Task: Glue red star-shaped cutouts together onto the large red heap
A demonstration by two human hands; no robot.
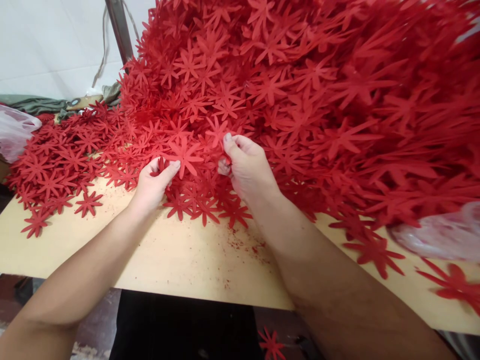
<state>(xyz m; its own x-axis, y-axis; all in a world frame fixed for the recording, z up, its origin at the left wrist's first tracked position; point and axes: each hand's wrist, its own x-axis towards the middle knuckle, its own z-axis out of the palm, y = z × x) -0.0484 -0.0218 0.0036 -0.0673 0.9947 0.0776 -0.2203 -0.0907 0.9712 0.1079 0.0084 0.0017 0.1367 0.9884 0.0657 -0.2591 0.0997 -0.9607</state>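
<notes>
A huge heap of red star-shaped cut-out flowers [285, 85] covers the back and right of a pale wooden table [176, 260]. My left hand [153, 182] pinches one red flower [184, 156] between thumb and fingers at the heap's front edge. My right hand [245, 165] is just beside it, fingers curled, thumb and fingertips closed on another red flower [217, 131] in the heap. Both forearms reach in from the near edge of the table.
Loose flowers spread flat over the table's left part [56, 165]. A clear plastic bag [15, 132] lies at far left, another [438, 235] at right. A metal post [119, 30] stands behind the heap. One flower [270, 345] lies on the floor below.
</notes>
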